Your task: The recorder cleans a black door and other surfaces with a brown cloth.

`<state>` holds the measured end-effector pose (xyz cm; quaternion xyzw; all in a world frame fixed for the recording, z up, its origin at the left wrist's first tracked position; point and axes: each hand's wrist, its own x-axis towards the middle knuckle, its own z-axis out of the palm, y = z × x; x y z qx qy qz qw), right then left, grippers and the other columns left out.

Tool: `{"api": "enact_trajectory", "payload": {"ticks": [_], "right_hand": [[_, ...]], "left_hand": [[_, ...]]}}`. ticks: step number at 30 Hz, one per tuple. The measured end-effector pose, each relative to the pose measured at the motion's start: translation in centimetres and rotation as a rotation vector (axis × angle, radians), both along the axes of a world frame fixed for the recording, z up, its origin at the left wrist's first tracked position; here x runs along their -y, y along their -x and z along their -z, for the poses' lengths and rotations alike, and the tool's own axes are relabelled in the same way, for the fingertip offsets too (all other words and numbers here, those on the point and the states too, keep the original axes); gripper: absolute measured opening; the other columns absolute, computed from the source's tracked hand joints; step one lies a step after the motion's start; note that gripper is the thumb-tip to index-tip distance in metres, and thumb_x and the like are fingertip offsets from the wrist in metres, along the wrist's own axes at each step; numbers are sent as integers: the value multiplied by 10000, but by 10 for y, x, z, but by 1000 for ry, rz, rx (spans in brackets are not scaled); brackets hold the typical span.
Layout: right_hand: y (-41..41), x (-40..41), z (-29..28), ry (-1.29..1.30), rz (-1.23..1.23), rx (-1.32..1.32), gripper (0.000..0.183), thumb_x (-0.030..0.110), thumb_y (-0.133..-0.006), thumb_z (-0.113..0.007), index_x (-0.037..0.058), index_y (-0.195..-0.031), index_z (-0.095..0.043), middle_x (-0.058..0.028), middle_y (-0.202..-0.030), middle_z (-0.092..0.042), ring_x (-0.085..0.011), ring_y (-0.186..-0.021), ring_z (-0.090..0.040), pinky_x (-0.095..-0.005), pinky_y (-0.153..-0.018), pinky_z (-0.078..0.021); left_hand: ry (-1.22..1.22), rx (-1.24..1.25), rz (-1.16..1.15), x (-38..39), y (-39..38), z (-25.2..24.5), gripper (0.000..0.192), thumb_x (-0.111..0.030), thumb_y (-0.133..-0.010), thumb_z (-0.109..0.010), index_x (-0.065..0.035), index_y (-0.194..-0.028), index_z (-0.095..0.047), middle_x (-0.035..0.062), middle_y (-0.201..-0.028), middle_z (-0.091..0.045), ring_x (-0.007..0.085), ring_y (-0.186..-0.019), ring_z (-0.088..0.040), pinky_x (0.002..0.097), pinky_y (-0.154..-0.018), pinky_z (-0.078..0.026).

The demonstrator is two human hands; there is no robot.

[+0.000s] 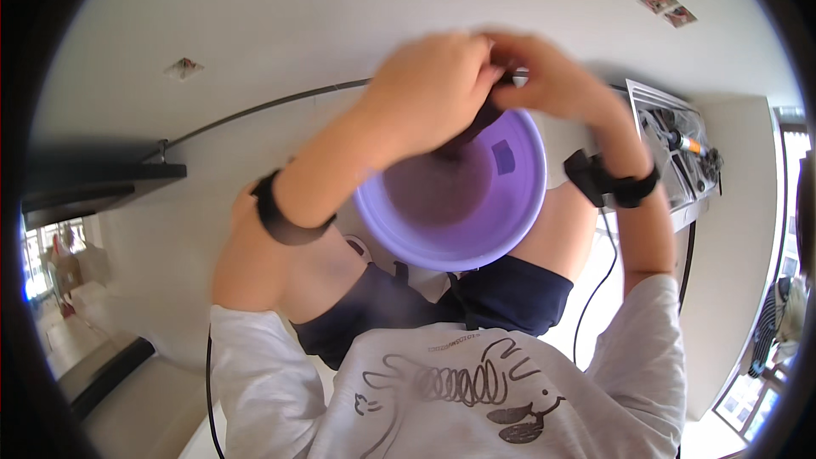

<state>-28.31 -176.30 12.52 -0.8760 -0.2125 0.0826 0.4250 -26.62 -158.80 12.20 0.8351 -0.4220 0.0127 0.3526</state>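
My left hand (440, 80) and my right hand (551, 73) are raised close together, fingers bent, above the far side of a purple plastic bucket (532, 204). Between them they grip a dark, limp thing (488, 118), apparently a wet cloth. It hangs down over the bucket's far rim, and blur hides its exact shape. Cloudy brownish water (437, 188) lies in the bottom of the bucket. A darker square patch (503, 157) marks the inner wall. The bucket stands between my bare knees, and my forearm covers part of its left rim.
A metal tray-like unit (666, 92) at the right holds plastic-wrapped items and a tube with an orange band (688, 142). A black cable (602, 280) hangs from my right wrist strap (615, 185). A dark shelf (127, 175) juts out at left.
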Motion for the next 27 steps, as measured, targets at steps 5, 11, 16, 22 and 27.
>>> {"api": "enact_trajectory", "payload": {"ticks": [5, 11, 16, 22, 27], "right_hand": [[-8, -26, 128, 372, -74, -294, 211, 120, -688, -555, 3, -862, -571, -133, -784, -593, -251, -736, -555, -333, -674, -433], [8, -10, 377, 389, -137, -317, 229, 167, -671, -547, 33, -843, -619, -179, -858, -598, -321, -825, -569, -383, -741, -447], [53, -64, 416, 525, -110, -674, 265, 160, -730, -510, 25, -938, -603, -169, -1008, -573, -308, -942, -546, -373, -802, -431], [53, -79, 342, 896, -246, -699, 275, 168, -735, -526, 54, -973, -604, -144, -1026, -575, -281, -966, -547, -366, -819, -429], [63, -51, 313, 1022, -234, -702, 270, 189, -713, -555, 57, -939, -621, -129, -983, -597, -272, -940, -565, -354, -785, -451]], "left_hand": [[-455, -264, -7, -29, 32, 78, 341, -238, -792, -530, -36, -1063, -488, 168, -998, -528, 310, -913, -516, 378, -763, -414], [-369, -506, -51, -23, 21, 91, 399, -265, -776, -560, -68, -1114, -482, 139, -1055, -534, 304, -964, -514, 353, -803, -420], [-61, -629, -263, -47, 21, 97, 291, -238, -768, -576, -69, -999, -522, 115, -991, -556, 275, -894, -540, 330, -736, -436], [-57, -479, -282, -71, 22, 96, 181, -204, -765, -574, -55, -854, -521, 76, -863, -554, 240, -743, -533, 337, -636, -417], [-277, -128, -186, -54, 19, 114, 121, -172, -729, -588, -66, -736, -529, 70, -783, -535, 223, -726, -529, 349, -641, -405]]}}
